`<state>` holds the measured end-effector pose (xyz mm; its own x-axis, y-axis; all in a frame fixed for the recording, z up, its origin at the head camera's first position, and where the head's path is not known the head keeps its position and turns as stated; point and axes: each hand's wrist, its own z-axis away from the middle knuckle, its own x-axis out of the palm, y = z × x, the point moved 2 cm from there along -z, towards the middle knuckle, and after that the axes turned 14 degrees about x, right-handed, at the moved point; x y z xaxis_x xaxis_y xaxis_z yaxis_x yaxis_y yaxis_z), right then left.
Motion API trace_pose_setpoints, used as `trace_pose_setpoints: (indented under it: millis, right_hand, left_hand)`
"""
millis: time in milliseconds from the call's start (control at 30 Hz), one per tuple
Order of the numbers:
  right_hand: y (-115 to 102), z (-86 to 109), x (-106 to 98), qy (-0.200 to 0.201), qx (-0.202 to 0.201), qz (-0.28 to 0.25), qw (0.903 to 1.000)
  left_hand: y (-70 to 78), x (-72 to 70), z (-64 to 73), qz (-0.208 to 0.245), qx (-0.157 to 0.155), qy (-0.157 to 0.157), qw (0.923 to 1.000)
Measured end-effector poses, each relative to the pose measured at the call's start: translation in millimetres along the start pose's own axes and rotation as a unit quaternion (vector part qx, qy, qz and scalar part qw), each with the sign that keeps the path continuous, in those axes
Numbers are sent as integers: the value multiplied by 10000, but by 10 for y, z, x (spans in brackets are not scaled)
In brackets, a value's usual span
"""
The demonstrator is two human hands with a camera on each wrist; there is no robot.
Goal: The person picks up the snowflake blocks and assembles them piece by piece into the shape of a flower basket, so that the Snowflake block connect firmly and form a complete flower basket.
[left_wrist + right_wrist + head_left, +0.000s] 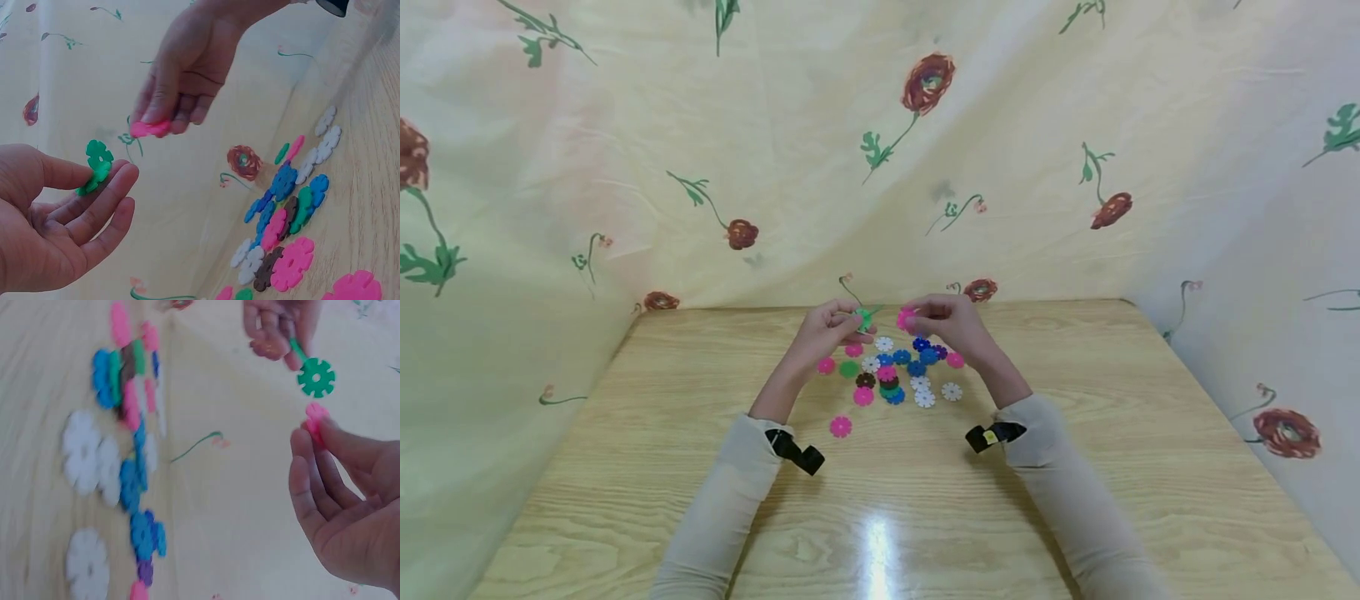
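Note:
My left hand (824, 333) pinches green notched flower discs (97, 161) between thumb and fingers. Two of them appear joined at an angle: in the right wrist view one green disc (316, 378) faces the camera and another shows edge-on behind it. Across from it, my right hand (957, 327) holds a pink flower disc (317, 419) by thumb and fingertips. Both hands are raised over the far part of the table, the pink disc a short gap from the green ones. Beneath them lie loose flower discs (901, 357) in blue, white, pink, brown, green and purple.
The wooden table (700, 492) runs back to a flower-printed cloth (805, 125), which also hangs at both sides. One pink disc (841, 427) lies nearer than the others, and a white disc (952, 392) sits at the pile's right. Each wrist carries a black camera.

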<state>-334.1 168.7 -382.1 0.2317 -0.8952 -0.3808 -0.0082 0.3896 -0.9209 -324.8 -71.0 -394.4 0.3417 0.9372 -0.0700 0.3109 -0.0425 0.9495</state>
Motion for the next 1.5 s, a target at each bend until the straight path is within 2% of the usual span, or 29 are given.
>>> trace_pose_setpoints:
  millis: [167, 367, 867, 1167, 1500]
  right_hand:
    - [-63, 2, 52, 395, -155, -489, 9979]
    - [-78, 13, 85, 536, -243, -745, 9955]
    - [-92, 61, 108, 667, -491, -650, 9944]
    - [-98, 70, 247, 591, -825, -660, 9926]
    - [-120, 94, 330, 583, -1234, -752, 9878]
  left_hand:
    - [-6, 29, 20, -91, -27, -91, 9999]
    - [-4, 39, 25, -171, -2, -124, 9998]
    - [12, 50, 59, 128, 144, 72, 9998]
    - [19, 70, 64, -47, 78, 158, 9998]
    - [25, 82, 71, -84, 266, 194, 9994]
